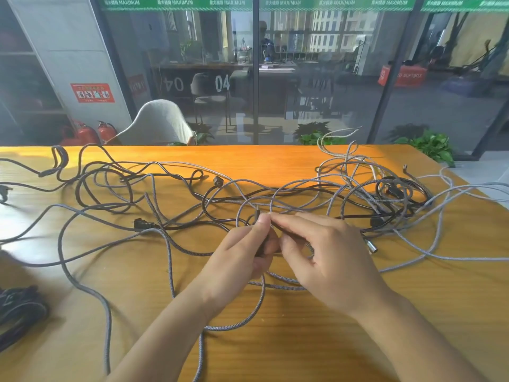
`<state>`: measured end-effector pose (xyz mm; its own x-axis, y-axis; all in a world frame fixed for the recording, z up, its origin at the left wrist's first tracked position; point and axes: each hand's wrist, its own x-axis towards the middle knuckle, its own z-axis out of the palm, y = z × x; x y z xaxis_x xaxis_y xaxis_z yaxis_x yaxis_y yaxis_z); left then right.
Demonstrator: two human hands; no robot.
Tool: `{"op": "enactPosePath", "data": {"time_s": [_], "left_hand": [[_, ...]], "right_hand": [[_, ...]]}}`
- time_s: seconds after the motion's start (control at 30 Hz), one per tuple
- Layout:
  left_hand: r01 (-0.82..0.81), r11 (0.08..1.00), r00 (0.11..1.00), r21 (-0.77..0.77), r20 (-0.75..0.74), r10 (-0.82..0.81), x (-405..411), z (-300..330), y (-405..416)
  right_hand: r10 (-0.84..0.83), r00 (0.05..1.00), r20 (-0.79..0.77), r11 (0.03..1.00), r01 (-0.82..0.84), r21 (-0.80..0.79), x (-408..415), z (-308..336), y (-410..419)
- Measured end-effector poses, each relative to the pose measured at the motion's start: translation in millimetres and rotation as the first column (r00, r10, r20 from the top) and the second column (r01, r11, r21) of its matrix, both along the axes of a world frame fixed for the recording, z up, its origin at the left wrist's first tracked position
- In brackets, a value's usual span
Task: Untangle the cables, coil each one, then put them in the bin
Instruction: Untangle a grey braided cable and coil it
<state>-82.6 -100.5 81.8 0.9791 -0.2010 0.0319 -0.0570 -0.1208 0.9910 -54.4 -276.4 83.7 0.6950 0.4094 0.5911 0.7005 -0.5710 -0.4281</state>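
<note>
Several cables (170, 238), grey braided and black, sprawl knotted across the wooden surface (275, 340) from 9 to 3 o'clock; densest snarl (385, 188) sits at 2 o'clock. Both hands work at centre. Left hand (242, 252) is curled round a dark cable end (257, 216), thumb pressing it upright. Right hand (311, 249) pinches a thin dark cable (286, 230) just beside the left thumb, fingertips (271, 216) nearly touching it. Can't tell if both hold the same cable or two crossing ones. A grey loop (261, 299) runs under both wrists toward 6 o'clock. Black plug (140, 224) lies at 9 o'clock of the hands, silver connector (370, 245) at 3 o'clock. Dark bundle (19, 307) at the 8 o'clock edge, possibly an already coiled cable, blurred. Bin not in view. Judgement: step is untangling, early, nothing near binned and most of the mess untouched. Next move likely calls for feeding that free end back through the loops it crosses, one crossing at a time, keeping the other hand on the line as anchor. Pulling hard risks cinching the 2 o'clock snarl tighter.
</note>
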Motion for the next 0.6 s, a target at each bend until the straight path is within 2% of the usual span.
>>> {"op": "enactPosePath", "data": {"time_s": [0.1,0.2,0.27,0.4,0.6], "left_hand": [[-0.079,0.997,0.996,-0.006,0.034,0.079,-0.3,2.2,-4.0],[-0.163,0.987,0.985,-0.014,0.055,0.163,1.6,3.1,-3.0],[-0.207,0.978,0.976,-0.035,0.061,0.208,3.5,2.8,-0.3],[-0.262,0.963,0.958,-0.06,0.102,0.267,6.2,1.4,4.8],[-0.261,0.937,0.95,-0.232,0.113,0.293,8.1,1.7,16.9]], "right_hand": [[-0.073,0.997,0.037,0.997,0.073,-0.002,-5.4,1.2,3.4],[-0.079,0.997,-0.013,0.996,0.079,-0.035,-8.2,1.5,2.8],[0.042,0.989,-0.142,0.998,-0.049,-0.045,-10.2,1.9,3.9],[0.285,0.881,-0.378,0.943,-0.328,-0.055,-17.1,0.7,11.8],[0.386,0.74,-0.55,0.88,-0.475,-0.022,-16.5,-2.8,14.7]]}}
